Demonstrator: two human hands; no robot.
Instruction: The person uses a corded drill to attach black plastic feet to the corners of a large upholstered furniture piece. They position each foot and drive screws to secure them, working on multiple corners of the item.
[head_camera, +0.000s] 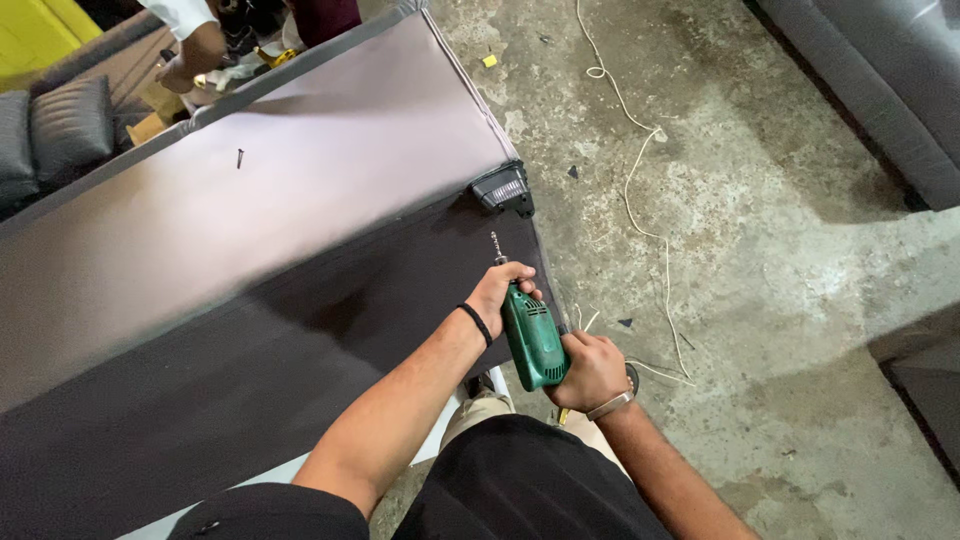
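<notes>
Nearest the camera are the person's black shirt and light trousers, with both forearms reaching forward. The right hand (592, 370) is wrapped tight around the rear grip of a green drill (533, 340), a metal bracelet (611, 404) on that wrist. The left hand (497, 288), just ahead of it, closes over the front of the drill near the chuck, a black band (476, 323) round its wrist. The two hands sit close together, one behind the other, both clamped on the tool.

The drill lies over the right end of a large panel covered in dark cloth (200, 380), and its bit (496, 246) points away from the person toward a black plastic foot (504, 188) fixed at the panel's right corner (the bit's tip stops short of the foot). Beyond the dark strip the panel shows a paler, pinkish-grey stretch, where a single dark screw (240, 158) lies by itself.

To the right is a rough concrete floor (760, 250), with a white cord (640, 190) trailing across it from far to near and a small yellow scrap (490, 60) farther off. Grey upholstered furniture (880, 90) stands at the far right.

At the far left another person's arm (195, 55) shows behind the panel, beside grey cushions (60, 130), a small cardboard-coloured box (148, 127) and a bright yellow surface (35, 30) in the corner.
</notes>
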